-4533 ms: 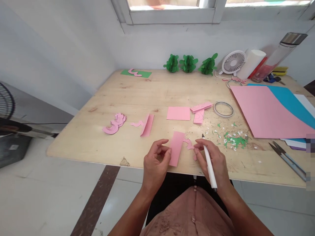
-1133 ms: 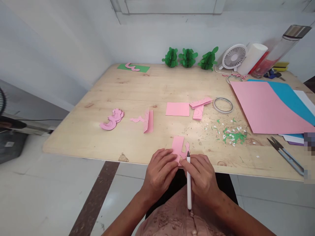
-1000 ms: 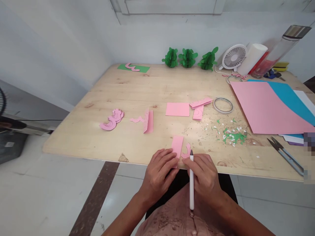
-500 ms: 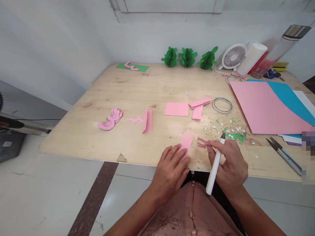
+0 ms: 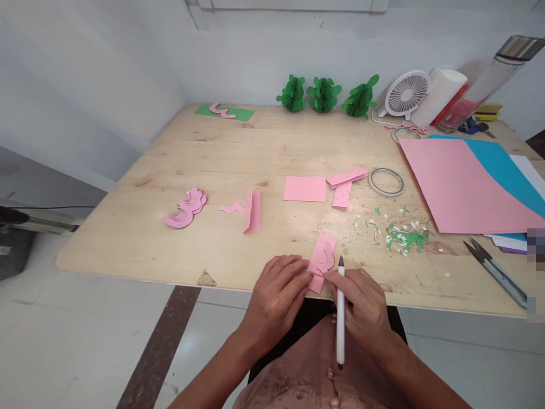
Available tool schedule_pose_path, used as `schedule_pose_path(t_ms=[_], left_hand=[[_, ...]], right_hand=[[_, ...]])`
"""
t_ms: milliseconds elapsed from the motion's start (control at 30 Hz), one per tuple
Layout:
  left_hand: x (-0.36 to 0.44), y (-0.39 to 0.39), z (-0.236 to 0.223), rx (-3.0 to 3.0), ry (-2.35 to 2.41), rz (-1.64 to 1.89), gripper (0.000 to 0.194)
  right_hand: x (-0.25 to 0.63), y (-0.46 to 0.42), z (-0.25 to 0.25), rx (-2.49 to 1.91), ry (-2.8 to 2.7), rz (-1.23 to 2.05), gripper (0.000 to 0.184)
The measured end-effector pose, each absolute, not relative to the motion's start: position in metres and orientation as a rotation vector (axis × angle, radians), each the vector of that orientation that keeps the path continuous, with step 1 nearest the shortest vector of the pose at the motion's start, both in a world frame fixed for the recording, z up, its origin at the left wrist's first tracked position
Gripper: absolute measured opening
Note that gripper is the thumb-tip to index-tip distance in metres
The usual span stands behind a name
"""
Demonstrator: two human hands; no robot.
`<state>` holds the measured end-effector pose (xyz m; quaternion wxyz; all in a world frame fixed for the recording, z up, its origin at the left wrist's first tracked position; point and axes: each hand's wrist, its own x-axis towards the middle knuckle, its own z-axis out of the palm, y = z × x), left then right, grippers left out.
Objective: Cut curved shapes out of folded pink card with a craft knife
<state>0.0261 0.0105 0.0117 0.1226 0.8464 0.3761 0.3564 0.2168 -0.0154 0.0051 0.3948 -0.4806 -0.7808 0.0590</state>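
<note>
A pink paper strip (image 5: 315, 285) lies at the table's front edge, with a wavy pink paper cutout (image 5: 325, 257) on top of it. My left hand (image 5: 279, 295) rests at the strip's left side, fingers drawn together and fingertips holding the strip and cutout down. From the right, my right hand (image 5: 361, 301) pinches the cutout's lower end between thumb and index finger. The same hand also holds a white marker (image 5: 340, 318), upright with its dark tip pointing away from me. Part of the strip is hidden under the cutout and my fingers.
Folded pink papers (image 5: 346, 184), a pink rectangle (image 5: 305, 188) and stacked wavy cutouts (image 5: 187, 209) lie farther back. To the right are a tape roll (image 5: 386, 182), paper scraps (image 5: 406, 237), snips (image 5: 496, 272) and large pink sheets (image 5: 468, 187). Green paper trees (image 5: 323, 95) stand by the wall.
My right hand has moved left and brought the cutout onto the pink strip, the marker still in it. My left hand has shifted slightly left, uncovering more of the strip.
</note>
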Motion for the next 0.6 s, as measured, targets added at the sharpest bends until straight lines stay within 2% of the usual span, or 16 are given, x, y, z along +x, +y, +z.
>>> schedule_pose_path(t_ms=[367, 600], left_hand=[[0.036, 0.007, 0.01, 2.416, 1.064, 1.07, 0.017], [0.029, 0.021, 0.009, 2.435, 1.123, 1.044, 0.023]], right_hand=[[0.22, -0.011, 0.011, -1.25, -1.987, 0.219, 0.022], [0.223, -0.009, 0.011, -1.228, -2.028, 0.196, 0.029]])
